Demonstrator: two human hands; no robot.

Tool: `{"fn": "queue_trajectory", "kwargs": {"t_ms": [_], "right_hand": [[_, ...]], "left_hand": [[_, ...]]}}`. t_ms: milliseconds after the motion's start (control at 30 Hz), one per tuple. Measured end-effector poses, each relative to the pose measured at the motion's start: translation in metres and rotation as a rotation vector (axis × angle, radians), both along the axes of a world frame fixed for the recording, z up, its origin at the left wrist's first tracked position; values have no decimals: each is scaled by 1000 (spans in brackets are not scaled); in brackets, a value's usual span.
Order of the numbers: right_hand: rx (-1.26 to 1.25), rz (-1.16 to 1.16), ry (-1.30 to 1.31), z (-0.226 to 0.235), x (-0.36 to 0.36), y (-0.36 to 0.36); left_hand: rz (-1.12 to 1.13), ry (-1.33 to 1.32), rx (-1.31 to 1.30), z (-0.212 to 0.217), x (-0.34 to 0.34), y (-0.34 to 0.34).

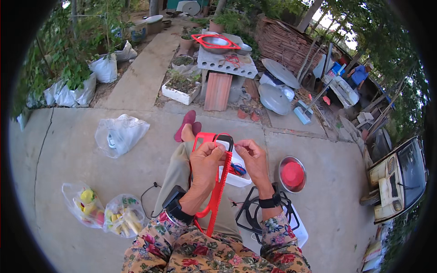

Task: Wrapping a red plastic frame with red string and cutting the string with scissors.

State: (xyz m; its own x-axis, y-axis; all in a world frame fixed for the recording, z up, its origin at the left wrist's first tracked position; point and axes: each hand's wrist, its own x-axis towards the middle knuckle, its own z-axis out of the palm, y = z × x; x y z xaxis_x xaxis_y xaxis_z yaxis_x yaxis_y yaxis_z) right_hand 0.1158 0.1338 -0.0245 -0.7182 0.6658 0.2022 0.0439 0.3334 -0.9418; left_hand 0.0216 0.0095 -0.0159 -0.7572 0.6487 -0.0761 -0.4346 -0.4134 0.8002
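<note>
A red plastic frame [221,191] with a toothed edge rests across my lap, its upper corner between my hands. A thin red cord [222,134] loops at that corner, beside a black band [231,142]. My left hand [207,159] is closed, pinching the cord against the frame. Opposite it, my right hand [251,157] pinches with thumb and forefinger at what looks like the same cord; the fingertips partly hide it. Below the hands stands a white basket [240,182] holding a blue-and-red item [236,169], perhaps scissors, partly covered by the frame.
To the right lie a metal bowl with a red bowl inside [292,174] and a black rack [248,214] on a white box. Plastic bags [122,135] sit on the concrete at left. Ahead, a block table [223,63] carries another red frame [216,42]. A person [359,75] is far right.
</note>
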Motion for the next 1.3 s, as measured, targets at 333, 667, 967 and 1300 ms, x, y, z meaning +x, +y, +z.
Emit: {"fn": "queue_trajectory", "kwargs": {"t_ms": [333,667,967,1300], "right_hand": [[-642,197,291,-11,-29,-34],[-202,-9,172,23,-24,-35],[494,254,94,61,-32,-35],[-139,208,337,68,-12,-22]], "left_hand": [[-8,-69,-188,8,-7,-9],[96,35,-92,3,-15,-13],[58,146,-39,15,-14,-21],[-95,-136,41,7,-11,-20]]}}
